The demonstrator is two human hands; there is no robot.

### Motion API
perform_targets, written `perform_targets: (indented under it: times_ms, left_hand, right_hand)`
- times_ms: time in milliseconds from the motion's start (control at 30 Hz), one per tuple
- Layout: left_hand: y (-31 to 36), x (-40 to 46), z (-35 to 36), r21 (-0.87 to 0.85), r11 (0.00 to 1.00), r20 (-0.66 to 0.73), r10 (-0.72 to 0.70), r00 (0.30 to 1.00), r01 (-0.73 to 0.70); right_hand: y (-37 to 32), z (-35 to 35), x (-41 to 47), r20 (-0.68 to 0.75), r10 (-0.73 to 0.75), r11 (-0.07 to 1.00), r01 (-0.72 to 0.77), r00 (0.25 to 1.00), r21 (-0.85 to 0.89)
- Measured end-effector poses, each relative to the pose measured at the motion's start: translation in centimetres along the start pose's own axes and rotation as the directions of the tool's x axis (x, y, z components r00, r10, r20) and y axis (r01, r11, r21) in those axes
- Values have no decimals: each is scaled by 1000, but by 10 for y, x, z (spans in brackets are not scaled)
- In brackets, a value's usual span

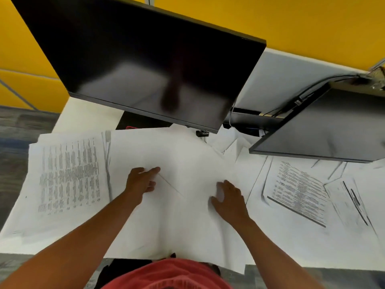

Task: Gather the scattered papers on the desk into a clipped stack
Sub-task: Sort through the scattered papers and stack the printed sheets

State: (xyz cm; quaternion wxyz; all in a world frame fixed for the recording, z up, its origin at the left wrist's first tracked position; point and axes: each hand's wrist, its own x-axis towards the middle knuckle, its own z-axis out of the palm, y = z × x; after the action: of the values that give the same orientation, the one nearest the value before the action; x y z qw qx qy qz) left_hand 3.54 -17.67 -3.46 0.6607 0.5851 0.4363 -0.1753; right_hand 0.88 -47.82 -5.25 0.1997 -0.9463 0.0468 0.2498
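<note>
At the far left of the white table [83,115] we saw a white sheet printed with dense columns of small dark text [68,176], lying flat with further sheets under its edges. Just right of it lay the large blank white sheets [183,155] that covered the middle of the table and hung over its near edge. Our left hand [141,182] rested on these blank sheets, thumb and forefinger stretched forward and the other fingers loosely bent, holding nothing that we could make out. Our right hand [229,199] lay near it on the same sheets, fingers spread and pressing flat; the two hands were apart. Above them, at the far side, hung a large black monitor with a dark screen [145,65]. Farther right lay a tilted white page of printed lines [300,190], and beside it another printed page [352,201], blurred. A second black monitor [325,130] stood over the far right of the table.
</note>
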Motion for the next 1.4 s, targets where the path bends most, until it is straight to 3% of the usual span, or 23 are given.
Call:
perform_targets:
  times_ms: [67, 100, 167, 233, 333, 500, 567, 700, 767, 867, 900, 933, 1000, 1033, 1067, 1167, 1233, 1300, 1400]
  left_hand:
    - [-4, 6, 10, 169, 985, -146, 57, 988, -32]
    - [-6, 8, 12, 354, 933, -185, 141, 972, -68]
    - [-9, 12, 15, 735, 665, -147, 347, 926, -133]
    - [-5, 20, 14, 893, 431, -81, 442, 893, -132]
    - [8, 33, 9, 944, 324, -65, 368, 927, -62]
    - [17, 29, 12, 985, 117, 71, 380, 922, -124]
    - [16, 21, 18, 982, 103, 93, 460, 883, -157]
    - [-7, -15, 50, 898, 43, 308, 651, 694, -439]
    - [-23, -41, 77, 875, 40, 366, 596, 714, -482]
    - [-41, -68, 118, 900, 26, 369, 488, 791, -436]
    - [-45, -75, 128, 900, 34, 377, 438, 816, -434]
    - [-49, -80, 136, 868, 137, 399, 382, 834, -478]
    - [-48, -92, 157, 662, 537, 413, 321, 852, -523]
    - [-47, -93, 168, 557, 665, 373, 335, 865, -498]
    - [-42, -94, 177, 511, 731, 297, 344, 891, -453]
    - [-28, -79, 193, 355, 883, 131, 278, 952, -307]
    - [-21, -71, 193, 158, 956, 116, 229, 966, -246]
    - [-16, -63, 184, 76, 972, 119, 211, 970, -221]
    - [-13, -53, 163, 136, 963, 48, 226, 973, -231]
  right_hand:
    - [3, 0, -9, -74, -10, 985, 22, 997, 171]
    - [7, -2, -11, -160, 12, 979, 21, 987, 202]
    - [25, -13, -10, -332, 122, 981, -63, 935, 183]
    - [54, -28, -7, -402, 276, 961, -236, 873, 147]
    - [102, -45, -5, -409, 413, 904, -420, 814, 76]
    - [136, -49, -4, -430, 393, 897, -441, 813, -13]
    - [128, -51, -6, -473, 343, 918, -395, 812, -12]
    - [70, -62, -16, -538, 287, 958, -228, 793, 174]
    - [31, -68, -19, -514, 233, 955, -96, 826, 280]
    - [-15, -74, -16, -404, 186, 874, 38, 895, 485]
    - [-28, -73, -12, -348, 175, 828, 54, 921, 558]
    - [-38, -71, -7, -295, 161, 776, 64, 942, 628]
    - [-46, -74, -4, -226, 127, 684, 79, 966, 725]
    - [-41, -80, -2, -200, 104, 650, 86, 974, 755]
    - [-33, -86, -3, -174, 66, 621, 96, 983, 778]
    - [24, -105, -1, -117, -23, 578, 109, 993, 809]
    - [92, -115, 7, -226, 153, 643, 77, 962, 762]
    - [175, -124, 16, -361, 431, 773, -132, 827, 620]
    - [278, -139, 15, -380, 679, 723, -482, 629, 494]
